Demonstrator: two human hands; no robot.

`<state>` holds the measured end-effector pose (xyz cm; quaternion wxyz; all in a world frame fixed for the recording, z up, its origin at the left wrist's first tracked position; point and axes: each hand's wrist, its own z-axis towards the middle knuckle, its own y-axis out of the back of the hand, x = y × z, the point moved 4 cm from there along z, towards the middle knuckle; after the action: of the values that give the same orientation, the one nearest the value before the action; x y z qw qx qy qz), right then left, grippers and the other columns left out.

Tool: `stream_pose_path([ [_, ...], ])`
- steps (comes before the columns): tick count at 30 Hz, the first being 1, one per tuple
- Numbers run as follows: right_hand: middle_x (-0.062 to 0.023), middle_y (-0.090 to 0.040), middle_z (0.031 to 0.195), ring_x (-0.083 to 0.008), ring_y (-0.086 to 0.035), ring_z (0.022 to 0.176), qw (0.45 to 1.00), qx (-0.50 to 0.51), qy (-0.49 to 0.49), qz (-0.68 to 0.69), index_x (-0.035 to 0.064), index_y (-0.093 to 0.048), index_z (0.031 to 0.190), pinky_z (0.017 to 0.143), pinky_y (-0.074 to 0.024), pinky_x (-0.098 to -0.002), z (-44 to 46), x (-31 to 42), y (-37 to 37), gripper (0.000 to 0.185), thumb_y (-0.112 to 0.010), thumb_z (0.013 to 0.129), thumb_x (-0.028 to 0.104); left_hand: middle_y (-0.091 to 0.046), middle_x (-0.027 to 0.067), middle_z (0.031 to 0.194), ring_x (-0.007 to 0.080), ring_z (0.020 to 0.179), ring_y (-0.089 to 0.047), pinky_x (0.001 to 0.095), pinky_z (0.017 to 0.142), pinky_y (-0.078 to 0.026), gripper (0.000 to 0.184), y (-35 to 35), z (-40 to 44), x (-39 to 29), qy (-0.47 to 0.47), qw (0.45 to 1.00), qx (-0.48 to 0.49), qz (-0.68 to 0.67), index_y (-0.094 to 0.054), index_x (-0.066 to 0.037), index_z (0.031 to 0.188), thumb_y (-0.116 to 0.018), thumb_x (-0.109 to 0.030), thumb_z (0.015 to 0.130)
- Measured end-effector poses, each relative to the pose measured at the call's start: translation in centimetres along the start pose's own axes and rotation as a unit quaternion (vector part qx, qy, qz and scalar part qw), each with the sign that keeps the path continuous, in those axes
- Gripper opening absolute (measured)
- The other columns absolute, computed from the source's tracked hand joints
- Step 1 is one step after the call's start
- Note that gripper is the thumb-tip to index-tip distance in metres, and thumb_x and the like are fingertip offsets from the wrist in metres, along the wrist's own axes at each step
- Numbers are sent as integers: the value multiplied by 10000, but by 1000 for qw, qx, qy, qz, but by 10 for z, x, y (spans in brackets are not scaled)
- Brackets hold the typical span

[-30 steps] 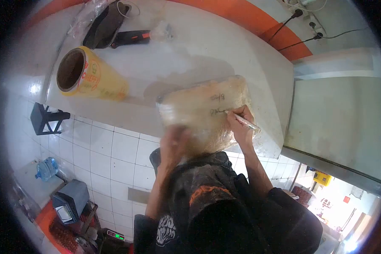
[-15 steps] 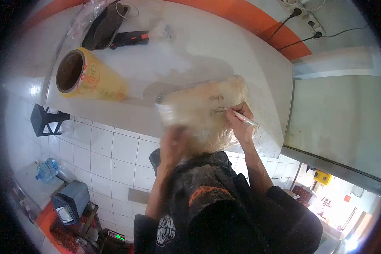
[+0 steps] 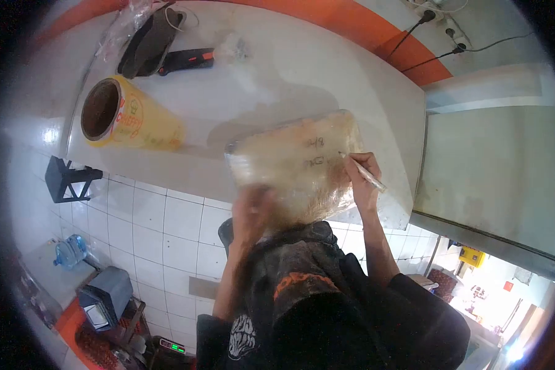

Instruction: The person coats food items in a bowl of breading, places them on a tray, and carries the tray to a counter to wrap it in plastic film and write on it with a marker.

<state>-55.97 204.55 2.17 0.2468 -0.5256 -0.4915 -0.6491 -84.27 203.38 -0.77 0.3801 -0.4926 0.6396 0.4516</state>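
A film-wrapped package (image 3: 277,154) lies at the table's near edge, with dark handwriting in two lines on its top. My right hand (image 3: 365,172) is closed around a white marker pen (image 3: 375,181). The pen's tip points at the package, just right of the lower line; whether it touches the film I cannot tell. At the package's near left side is my left hand (image 3: 253,209), its fingers smeared by motion. To the left stands a large roll of yellow cling film (image 3: 148,120) with its brown core showing.
A black-handled tool (image 3: 188,60) and a dark pouch-like item (image 3: 145,46) lie at the back left, beside crumpled clear plastic (image 3: 235,49). Plugged cords (image 3: 427,17) hang at the back right. A black stool (image 3: 71,179) stands on the tiled floor.
My right hand has moved a little to the right with the marker pen, uncovering more of the lower line of writing. My left hand stays in about the same place.
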Motion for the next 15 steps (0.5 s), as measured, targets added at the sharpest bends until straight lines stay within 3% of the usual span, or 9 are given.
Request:
stream_pose_path([
  [7, -30, -625, 762, -54, -539, 653, 1000, 12, 10, 9, -4, -593, 947, 557, -437, -217, -20, -5, 11, 155, -681, 893, 111, -698, 122, 933, 201, 826, -662, 335, 727, -519, 224, -2, 2, -1, -19, 1000, 3, 11, -634, -30, 1055, -694, -146, 873],
  [9, -26, -617, 726, -46, -535, 639, 1000, 12, 17, -10, -8, -586, 955, 540, -430, -208, -26, -5, 9, 153, -681, 891, 94, -667, 91, 819, 153, 686, -589, 301, 641, -471, 259, -3, 1, -5, -77, 997, -18, 13, -598, -5, 1060, -656, -223, 931],
  [12, -16, -604, 695, -42, -524, 628, 999, 16, 4, 46, -7, -588, 948, 535, -420, -205, -33, 6, 3, 151, -687, 884, 85, -661, 88, 813, 147, 694, -587, 301, 643, -470, 253, -3, 2, -3, -74, 996, -15, 36, -598, -9, 1060, -659, -217, 928],
  [15, -7, -601, 698, -34, -509, 623, 1000, -10, 12, 17, -6, -599, 911, 536, -405, -193, -32, 2, 4, 141, -692, 885, 97, -649, 78, 804, 138, 686, -571, 298, 636, -463, 250, -2, 1, -2, -68, 998, -5, 18, -599, -15, 1056, -663, -218, 925],
])
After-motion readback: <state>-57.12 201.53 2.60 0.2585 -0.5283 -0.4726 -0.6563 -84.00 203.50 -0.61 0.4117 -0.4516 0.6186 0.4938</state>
